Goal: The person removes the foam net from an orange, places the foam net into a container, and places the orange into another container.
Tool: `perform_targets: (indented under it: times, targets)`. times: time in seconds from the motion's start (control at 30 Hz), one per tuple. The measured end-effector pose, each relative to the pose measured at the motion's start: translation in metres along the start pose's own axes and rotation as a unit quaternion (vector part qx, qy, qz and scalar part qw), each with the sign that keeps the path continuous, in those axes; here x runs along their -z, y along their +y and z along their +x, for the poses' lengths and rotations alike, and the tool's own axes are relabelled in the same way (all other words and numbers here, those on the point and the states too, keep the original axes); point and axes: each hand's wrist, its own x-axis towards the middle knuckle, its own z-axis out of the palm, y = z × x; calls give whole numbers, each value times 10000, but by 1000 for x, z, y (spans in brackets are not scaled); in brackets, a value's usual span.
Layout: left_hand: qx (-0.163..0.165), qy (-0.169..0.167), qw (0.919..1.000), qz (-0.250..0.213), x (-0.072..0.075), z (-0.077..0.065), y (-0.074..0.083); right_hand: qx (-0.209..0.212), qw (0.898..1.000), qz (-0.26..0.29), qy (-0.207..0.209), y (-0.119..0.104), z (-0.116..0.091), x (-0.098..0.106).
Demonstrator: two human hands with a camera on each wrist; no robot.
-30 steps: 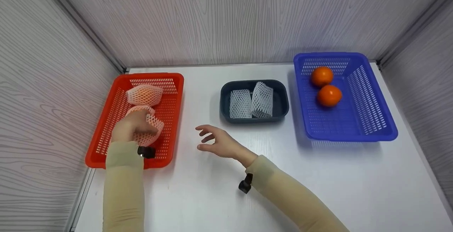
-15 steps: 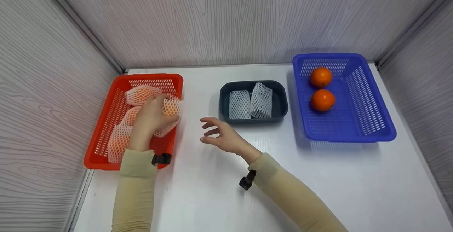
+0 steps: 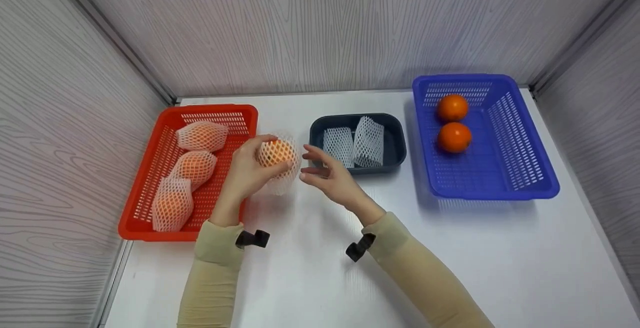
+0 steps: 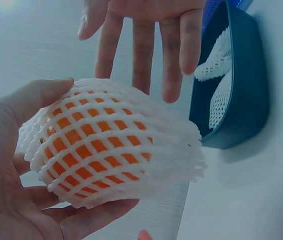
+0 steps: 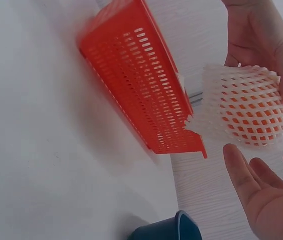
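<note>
My left hand (image 3: 250, 168) grips an orange (image 4: 99, 145) wrapped in a white foam net sleeve (image 4: 166, 145), held up between the red basket and the dark tray. Thumb and fingers curl round the net from the left. My right hand (image 3: 332, 178) is just right of the wrapped orange, its fingers extended toward it; in the right wrist view its fingertips (image 5: 231, 152) come right below the net. Three more net-wrapped oranges lie in the red basket (image 3: 130, 230), at its back (image 3: 202, 135), middle (image 3: 195, 168) and front (image 3: 172, 205).
A dark blue-green tray (image 3: 362, 170) holds two flat foam net sleeves (image 3: 369, 143). At the right, a blue basket (image 3: 500, 193) contains two bare oranges (image 3: 454, 137). Wood-patterned panels (image 3: 320, 28) enclose the white table (image 3: 310, 278) at the back and sides.
The left hand has lifted a net-wrapped orange out of the red basket and carried it right. The right hand has moved slightly right and up, now close to the orange.
</note>
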Motion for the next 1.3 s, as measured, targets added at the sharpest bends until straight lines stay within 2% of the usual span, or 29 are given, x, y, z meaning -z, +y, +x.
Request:
perform_targets:
  times: [0.1, 0.23, 0.4, 0.7, 0.9, 1.1, 1.3]
  targets:
    - [-258, 57, 9991, -323, -12, -1, 4, 140, 9997, 192, 55, -2, -3, 7]
    - [-506, 111, 9973, -523, -27, -2, 9, 230, 9989, 314, 255, -3, -8, 17]
    - [-543, 14, 9960, -715, -44, -6, 15, 277, 9976, 327, 539, -4, -19, 28]
    - [-774, -130, 9914, -1043, -74, -12, 13, 285, 9981, 253, 479, 3, -42, 49]
    - [-973, -363, 9882, -1123, -95, -15, 8, 21, 9983, 256, 526, 15, -55, 63]
    - [-802, -552, 9882, -1185, -119, -15, -5, -451, 9976, 286, 451, 31, -65, 72]
    - [-410, -926, 9864, -1296, -142, -12, -16, -990, 9927, 134, 670, 48, -75, 78]
